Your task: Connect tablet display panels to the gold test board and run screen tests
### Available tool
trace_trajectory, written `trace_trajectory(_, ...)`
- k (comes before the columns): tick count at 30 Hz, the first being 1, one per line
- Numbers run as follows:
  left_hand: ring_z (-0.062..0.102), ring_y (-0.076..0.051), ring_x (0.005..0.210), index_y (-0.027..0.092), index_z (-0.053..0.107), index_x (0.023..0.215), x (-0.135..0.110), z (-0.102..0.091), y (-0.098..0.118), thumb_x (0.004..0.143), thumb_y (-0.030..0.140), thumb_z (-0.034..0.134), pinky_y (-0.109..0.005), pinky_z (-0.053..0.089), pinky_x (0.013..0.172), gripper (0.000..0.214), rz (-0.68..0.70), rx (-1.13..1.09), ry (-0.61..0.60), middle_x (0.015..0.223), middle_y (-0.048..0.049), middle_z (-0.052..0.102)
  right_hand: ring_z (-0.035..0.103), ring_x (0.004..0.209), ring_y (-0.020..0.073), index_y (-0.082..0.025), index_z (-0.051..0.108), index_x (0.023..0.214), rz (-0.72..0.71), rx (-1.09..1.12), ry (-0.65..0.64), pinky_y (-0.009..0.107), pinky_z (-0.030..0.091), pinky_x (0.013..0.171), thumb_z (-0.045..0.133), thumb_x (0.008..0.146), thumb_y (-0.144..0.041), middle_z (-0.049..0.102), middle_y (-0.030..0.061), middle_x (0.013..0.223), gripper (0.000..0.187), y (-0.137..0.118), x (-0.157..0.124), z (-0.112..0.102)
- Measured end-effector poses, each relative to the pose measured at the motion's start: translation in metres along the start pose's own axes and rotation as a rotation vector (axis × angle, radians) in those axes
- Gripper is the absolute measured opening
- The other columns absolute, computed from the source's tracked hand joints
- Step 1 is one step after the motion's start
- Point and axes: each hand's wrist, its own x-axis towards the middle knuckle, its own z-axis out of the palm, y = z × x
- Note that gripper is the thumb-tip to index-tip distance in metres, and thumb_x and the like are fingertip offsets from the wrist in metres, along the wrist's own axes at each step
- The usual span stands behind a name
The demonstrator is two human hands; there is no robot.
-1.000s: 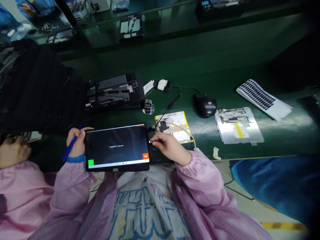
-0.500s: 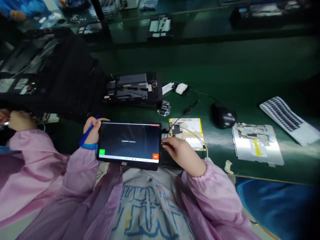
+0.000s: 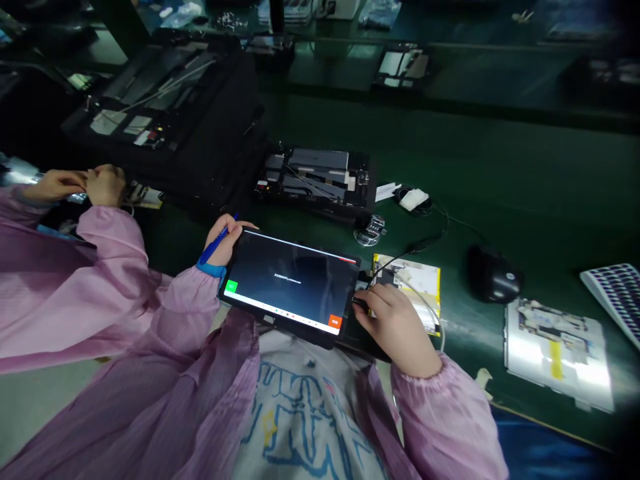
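My left hand [image 3: 223, 241] is closed around the upper left corner of a tablet [image 3: 295, 283], thumb on its edge. A slim blue pen-like stick [image 3: 216, 241] lies along that hand, above a light blue wrist strap [image 3: 210, 267]. The tablet's screen is lit and dark, with a line of small white text, a green box lower left and a red box lower right. My right hand [image 3: 393, 320] pinches a small black cable plug [image 3: 359, 303] against the tablet's right edge. Whether the plug sits fully in the port is hidden by my fingers.
Behind lie a partly opened device [image 3: 320, 177], a tall stack of black devices [image 3: 170, 107] and a coiled cable [image 3: 415, 200]. A yellow-edged board [image 3: 425, 280], mouse [image 3: 495, 275], metal panel [image 3: 560, 353] and keypad sheet [image 3: 615, 293] stand right. A co-worker's hands [image 3: 103, 185] are at left.
The view has swung left and tilted, so the bench things appear further right. The tablet looks more slanted. Both hands keep their hold on the tablet and plug.
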Motion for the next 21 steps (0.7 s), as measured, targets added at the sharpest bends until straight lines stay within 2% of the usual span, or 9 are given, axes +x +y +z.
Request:
trace_trajectory(8, 0.066, -0.017, 0.069, 0.021, 0.035, 0.071, 0.000, -0.002, -0.001, 0.077, 0.033, 0.067, -0.027, 0.049, 0.064, 0.035, -0.015, 0.046, 0.016, 0.086, -0.0052, 0.074, 0.048, 0.072, 0.0210, -0.018, 0.060, 0.075, -0.010, -0.144, -0.025, 0.033, 0.041, 0.066, 0.052, 0.081, -0.016, 0.053, 0.0056, 0.072, 0.010, -0.009, 0.011, -0.003)
trace_trajectory(12, 0.067, -0.017, 0.071, 0.021, 0.034, 0.071, -0.001, -0.003, -0.002, 0.079, 0.033, 0.066, -0.029, 0.049, 0.068, 0.035, -0.012, 0.041, 0.000, 0.087, -0.0057, 0.074, 0.051, 0.070, 0.0203, -0.018, 0.058, 0.073, -0.003, -0.102, -0.026, 0.032, 0.044, 0.063, 0.051, 0.079, -0.015, 0.052, 0.0055, 0.072, 0.010, -0.010, 0.012, -0.002)
trace_trajectory(15, 0.068, -0.018, 0.074, 0.021, 0.034, 0.071, -0.002, -0.004, -0.001, 0.078, 0.033, 0.066, -0.031, 0.049, 0.072, 0.035, -0.024, 0.050, -0.006, 0.086, -0.0055, 0.074, 0.053, 0.067, 0.0183, -0.019, 0.056, 0.073, 0.053, 0.001, 0.001, 0.031, 0.046, 0.059, 0.048, 0.082, -0.015, 0.054, 0.0055, 0.074, 0.013, -0.006, 0.007, -0.007)
trace_trajectory(18, 0.068, -0.019, 0.078, 0.021, 0.035, 0.072, -0.003, -0.004, 0.001, 0.080, 0.033, 0.065, -0.031, 0.049, 0.074, 0.033, -0.020, 0.062, -0.026, 0.087, -0.0055, 0.074, 0.059, 0.070, 0.0172, -0.020, 0.059, 0.079, 0.147, 0.192, 0.083, 0.031, 0.050, 0.061, 0.052, 0.085, -0.019, 0.059, 0.0052, 0.079, 0.009, 0.006, 0.006, -0.014)
trace_trajectory(20, 0.068, -0.019, 0.079, 0.021, 0.035, 0.072, -0.003, -0.005, 0.001, 0.081, 0.033, 0.064, -0.031, 0.048, 0.074, 0.032, -0.013, 0.064, -0.045, 0.088, -0.0056, 0.074, 0.062, 0.076, 0.0184, -0.020, 0.061, 0.084, 0.283, 0.284, 0.227, 0.031, 0.053, 0.062, 0.057, 0.084, -0.025, 0.062, 0.0055, 0.083, 0.006, 0.015, 0.011, -0.015)
trace_trajectory(21, 0.068, -0.019, 0.079, 0.021, 0.036, 0.072, -0.003, -0.005, 0.001, 0.081, 0.033, 0.063, -0.031, 0.048, 0.074, 0.032, -0.010, 0.063, -0.052, 0.089, -0.0058, 0.074, 0.064, 0.080, 0.0193, -0.020, 0.062, 0.091, 0.357, 0.336, 0.307, 0.033, 0.055, 0.065, 0.059, 0.084, -0.028, 0.063, 0.0063, 0.088, 0.011, 0.018, 0.016, -0.015)
